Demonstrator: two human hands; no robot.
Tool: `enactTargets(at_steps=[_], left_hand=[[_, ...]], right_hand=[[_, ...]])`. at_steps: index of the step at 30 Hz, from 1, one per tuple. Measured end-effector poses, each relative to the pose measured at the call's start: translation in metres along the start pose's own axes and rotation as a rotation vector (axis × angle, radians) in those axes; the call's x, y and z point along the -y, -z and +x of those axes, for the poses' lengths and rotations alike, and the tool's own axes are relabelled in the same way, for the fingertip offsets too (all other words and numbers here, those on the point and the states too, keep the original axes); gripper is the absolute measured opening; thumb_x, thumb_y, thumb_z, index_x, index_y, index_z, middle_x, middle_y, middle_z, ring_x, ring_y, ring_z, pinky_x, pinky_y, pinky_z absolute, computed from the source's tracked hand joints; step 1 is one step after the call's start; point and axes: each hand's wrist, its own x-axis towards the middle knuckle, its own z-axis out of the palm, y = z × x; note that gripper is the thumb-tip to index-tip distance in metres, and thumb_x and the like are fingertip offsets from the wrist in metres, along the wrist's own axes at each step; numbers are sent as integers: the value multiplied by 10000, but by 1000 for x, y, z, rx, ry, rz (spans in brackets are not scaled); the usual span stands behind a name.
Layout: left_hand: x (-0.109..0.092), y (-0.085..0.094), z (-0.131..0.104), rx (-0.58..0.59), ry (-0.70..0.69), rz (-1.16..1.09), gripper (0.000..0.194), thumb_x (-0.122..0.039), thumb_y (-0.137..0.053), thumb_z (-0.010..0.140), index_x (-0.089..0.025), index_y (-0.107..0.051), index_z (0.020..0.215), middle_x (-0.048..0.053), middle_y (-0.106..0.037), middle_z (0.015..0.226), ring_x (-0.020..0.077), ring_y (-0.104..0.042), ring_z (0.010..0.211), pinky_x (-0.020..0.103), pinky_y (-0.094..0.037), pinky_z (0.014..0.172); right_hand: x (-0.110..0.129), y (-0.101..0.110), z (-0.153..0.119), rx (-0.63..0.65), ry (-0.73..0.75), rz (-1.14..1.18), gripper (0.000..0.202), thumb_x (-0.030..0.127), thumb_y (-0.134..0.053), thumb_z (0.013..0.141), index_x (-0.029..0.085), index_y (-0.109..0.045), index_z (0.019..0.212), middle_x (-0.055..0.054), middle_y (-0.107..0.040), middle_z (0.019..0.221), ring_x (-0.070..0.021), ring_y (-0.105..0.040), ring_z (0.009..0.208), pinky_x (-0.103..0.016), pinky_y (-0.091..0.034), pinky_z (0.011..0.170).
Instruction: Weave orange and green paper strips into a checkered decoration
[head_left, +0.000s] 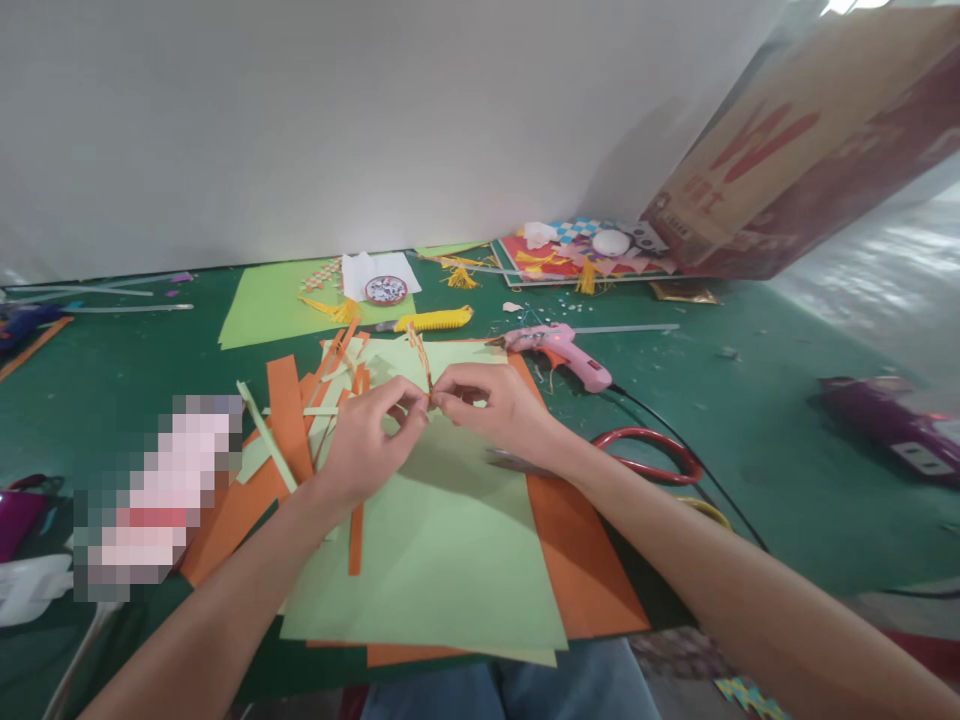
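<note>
A thin, twisted orange-and-pale strip (420,352), apparently paper, rises between my two hands. The thumb and fingertips of my left hand (375,432) pinch its lower end, and those of my right hand (499,402) press against it from the other side. Both hands hover over a pale green paper sheet (435,530). Orange sheets (581,560) stick out beneath it. Cut orange strips (287,410) lie in a loose heap left of my left hand. Red-handled scissors (679,475) lie partly under my right forearm, so their middle is hidden.
Behind my hands lie a yellow utility knife (435,319) and a pink glue gun (562,352) with a black cord. A cardboard bag (795,150) stands at the back right. A purple glue gun (892,425) is at far right. A pixelated object (165,500) lies left.
</note>
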Motion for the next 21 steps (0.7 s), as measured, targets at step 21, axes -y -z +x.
enactTargets(at_steps=[21], left_hand=[[2,0,0,25,-40,16,118,-121,-476,799,-201,-492,715,-39,-597,595,86,-572,523,190,-474,517]], right_hand=[[-5,-1,-2,23,80,-106,136,162,-461,764,176,-527,646,21,-535,638,-82,-440,588,-207,-358,562]])
